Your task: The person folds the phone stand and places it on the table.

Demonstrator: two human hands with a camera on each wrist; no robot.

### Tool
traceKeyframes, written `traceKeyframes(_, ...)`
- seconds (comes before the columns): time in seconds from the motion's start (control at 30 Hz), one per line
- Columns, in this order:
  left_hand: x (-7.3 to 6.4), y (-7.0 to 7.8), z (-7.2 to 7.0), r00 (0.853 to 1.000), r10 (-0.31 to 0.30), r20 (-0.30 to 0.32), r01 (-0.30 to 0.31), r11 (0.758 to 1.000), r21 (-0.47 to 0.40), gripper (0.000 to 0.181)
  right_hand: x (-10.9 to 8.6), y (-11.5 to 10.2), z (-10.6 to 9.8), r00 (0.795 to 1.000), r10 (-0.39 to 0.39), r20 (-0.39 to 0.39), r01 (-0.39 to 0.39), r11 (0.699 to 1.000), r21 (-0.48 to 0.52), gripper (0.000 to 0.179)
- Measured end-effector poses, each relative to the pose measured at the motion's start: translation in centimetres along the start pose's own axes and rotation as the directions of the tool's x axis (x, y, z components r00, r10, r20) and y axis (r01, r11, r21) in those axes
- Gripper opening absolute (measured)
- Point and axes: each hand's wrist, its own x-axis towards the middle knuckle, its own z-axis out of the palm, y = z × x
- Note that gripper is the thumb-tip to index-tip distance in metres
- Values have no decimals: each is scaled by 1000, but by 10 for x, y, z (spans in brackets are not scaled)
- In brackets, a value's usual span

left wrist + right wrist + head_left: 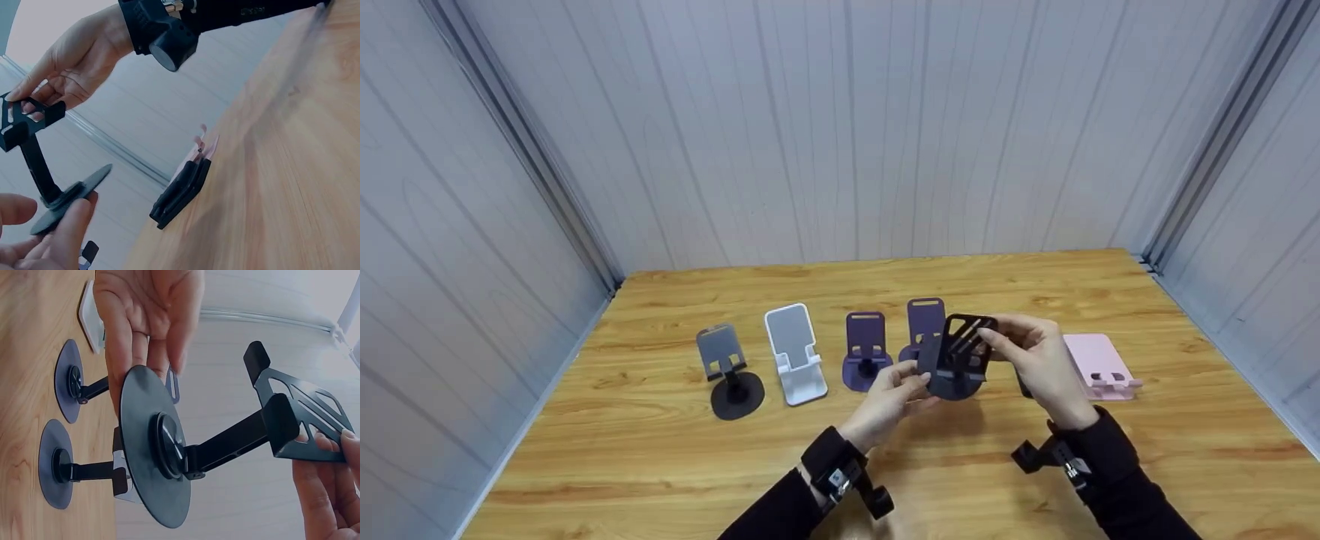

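Observation:
Between my hands a black phone stand [952, 386] is held up off the table, its round base tilted. My left hand [887, 399] grips the rim of the base, thumb on one face and fingers on the other. My right hand [1044, 364] pinches the edge of the slotted cradle plate [306, 413] between thumb and fingers. A short hinged arm [230, 441] joins the plate to the base, as the right wrist view shows. Close behind the held stand are two purple phone stands, one [867, 349] upright near my left hand, the other [925, 319] partly hidden.
A grey phone stand with a black base [737, 395] and a white phone stand [793, 352] stand to the left. On the right lie a pink phone stand [1099, 364] and a folded black stand [181, 191], mostly hidden by my right hand in the head view. Panel walls [840, 135] enclose the wooden table.

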Motion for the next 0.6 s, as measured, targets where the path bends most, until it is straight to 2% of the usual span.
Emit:
traceKeyframes(0.2, 0, 4, -5, 998, 40, -49, -37, 998, 58, 12, -1, 1, 2, 999, -24, 24, 23, 999, 28, 12)
traceKeyframes(0.33, 0, 9, -8, 994, 94, -48, -89, 990, 105, 15, 0, 1, 3, 999, -30, 31, 29, 999, 37, 12)
traceKeyframes(0.47, 0, 13, -10, 987, 159, -34, -150, 970, 190, 18, 0, 1, 4, 1000, -15, 25, 14, 999, 42, 9)
traceKeyframes(0.6, -1, 16, -12, 981, 195, -8, -186, 945, 268, 21, 0, 3, 5, 999, -15, 36, 13, 998, 58, 8)
